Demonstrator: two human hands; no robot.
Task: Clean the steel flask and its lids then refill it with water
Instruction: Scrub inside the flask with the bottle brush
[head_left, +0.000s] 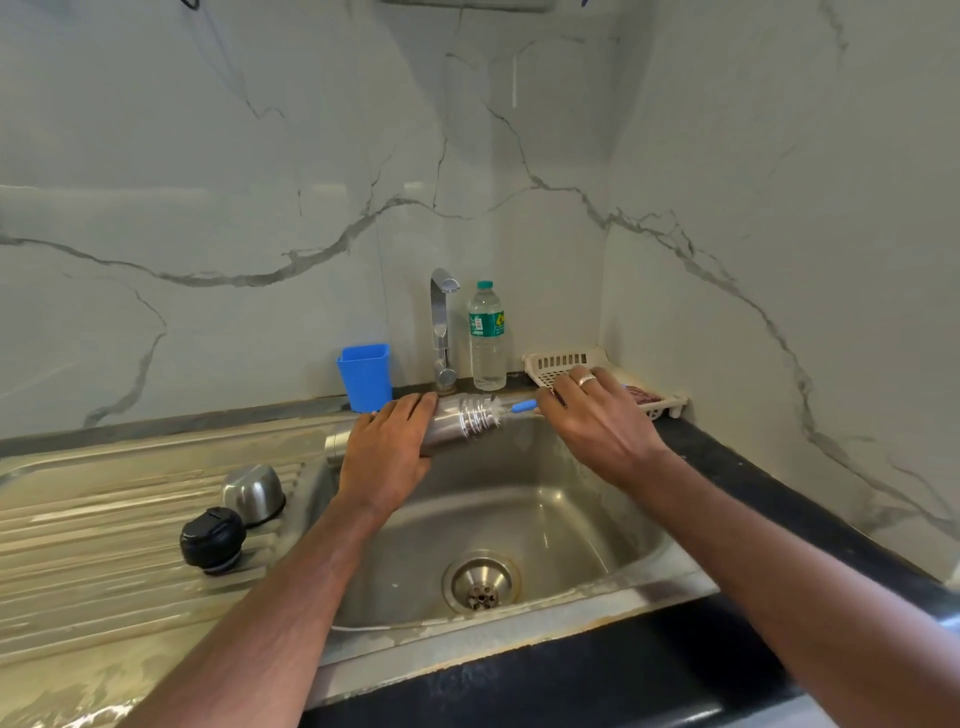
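The steel flask (447, 423) lies sideways over the back of the sink, its mouth pointing right. My left hand (384, 452) is wrapped around its body. My right hand (597, 415) holds the blue handle of a bottle brush (519, 407); the white bristles sit at the flask's mouth, partly inside. On the draining board to the left stand the steel cup lid (253, 491), upside down, and the black stopper lid (212, 540) in front of it.
The steel sink (545, 519) has a drain strainer (480, 581) in its floor. Behind it are the tap (442, 327), a blue plastic cup (364, 376), a clear water bottle (487, 338) and a white plastic tray (566, 364) in the corner. Marble walls close the back and right.
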